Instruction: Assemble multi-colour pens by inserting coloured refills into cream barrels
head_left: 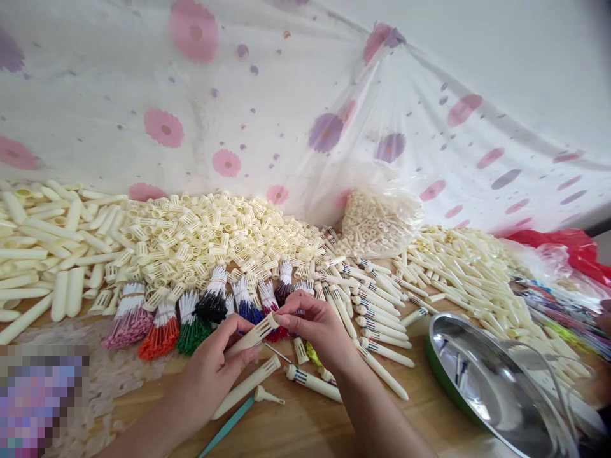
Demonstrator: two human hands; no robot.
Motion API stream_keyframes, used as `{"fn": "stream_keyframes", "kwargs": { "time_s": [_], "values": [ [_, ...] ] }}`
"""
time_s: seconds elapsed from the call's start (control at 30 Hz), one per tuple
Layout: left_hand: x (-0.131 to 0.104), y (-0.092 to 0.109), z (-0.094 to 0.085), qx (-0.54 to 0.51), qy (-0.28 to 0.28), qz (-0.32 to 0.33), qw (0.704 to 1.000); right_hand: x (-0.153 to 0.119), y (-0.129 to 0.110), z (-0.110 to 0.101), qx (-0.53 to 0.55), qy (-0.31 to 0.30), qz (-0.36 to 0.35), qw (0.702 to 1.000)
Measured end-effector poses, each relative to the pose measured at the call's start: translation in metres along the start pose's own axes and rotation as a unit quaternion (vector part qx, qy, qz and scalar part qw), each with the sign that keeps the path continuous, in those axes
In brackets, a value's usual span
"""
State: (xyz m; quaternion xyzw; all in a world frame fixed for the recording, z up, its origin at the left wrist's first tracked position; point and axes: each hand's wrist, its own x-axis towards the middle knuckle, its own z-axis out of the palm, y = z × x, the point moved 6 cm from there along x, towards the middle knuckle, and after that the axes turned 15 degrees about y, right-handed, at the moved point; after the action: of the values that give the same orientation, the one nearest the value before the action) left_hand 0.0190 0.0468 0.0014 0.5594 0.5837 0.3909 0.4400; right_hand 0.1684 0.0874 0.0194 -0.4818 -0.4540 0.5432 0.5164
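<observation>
My left hand [212,362] is wrapped round a cream pen barrel [255,336], which tilts up to the right. At its slotted upper end, my right hand [317,327] pinches the tip between thumb and fingers; any small part inside the pinch is hidden. Below lie another cream barrel [245,388], a cream cone tip [267,395] and a teal stick-like tool [226,427]. A multicolour pen [315,383] rests by my right wrist. Behind my hands stand bundled refills, including pink [128,321], orange [160,334], green [191,331] and black ones [210,299].
Heaps of slotted collars [214,232], long barrels [57,222] and slim cream parts [458,267] line the back. Assembled pens [382,312] lie in a row. A steel bowl [496,375] holds a few small pieces. A clear bag [377,222] of small parts leans against the flowered sheet [286,83].
</observation>
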Motion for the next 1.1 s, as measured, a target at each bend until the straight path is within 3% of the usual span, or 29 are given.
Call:
{"fn": "stream_keyframes", "kwargs": {
  "time_s": [0.13,0.37,0.6,0.7,0.8,0.93,1.1],
  "values": [
    [-0.002,0.000,0.000,0.005,-0.002,0.002,1.000,-0.001,0.006,0.003,0.033,-0.024,0.053,0.998],
    [0.000,-0.003,0.000,0.020,-0.013,0.019,1.000,-0.002,0.001,-0.001,0.017,-0.080,0.074,0.994],
    [-0.002,-0.002,-0.003,0.032,0.001,0.042,0.999,-0.003,-0.001,-0.002,0.025,-0.085,0.058,0.994],
    [-0.002,-0.002,-0.004,0.037,0.008,0.047,0.998,-0.005,-0.006,-0.002,-0.006,-0.079,0.024,0.997],
    [-0.001,-0.002,-0.003,0.038,0.013,0.044,0.998,-0.008,-0.017,-0.002,-0.059,-0.057,-0.051,0.995],
    [-0.003,0.000,-0.001,0.047,0.008,0.039,0.998,-0.014,-0.025,0.000,-0.158,-0.026,-0.133,0.978],
    [-0.006,0.002,0.000,0.048,0.000,0.046,0.998,-0.017,-0.026,0.003,-0.226,-0.018,-0.180,0.957]
  ]
}}
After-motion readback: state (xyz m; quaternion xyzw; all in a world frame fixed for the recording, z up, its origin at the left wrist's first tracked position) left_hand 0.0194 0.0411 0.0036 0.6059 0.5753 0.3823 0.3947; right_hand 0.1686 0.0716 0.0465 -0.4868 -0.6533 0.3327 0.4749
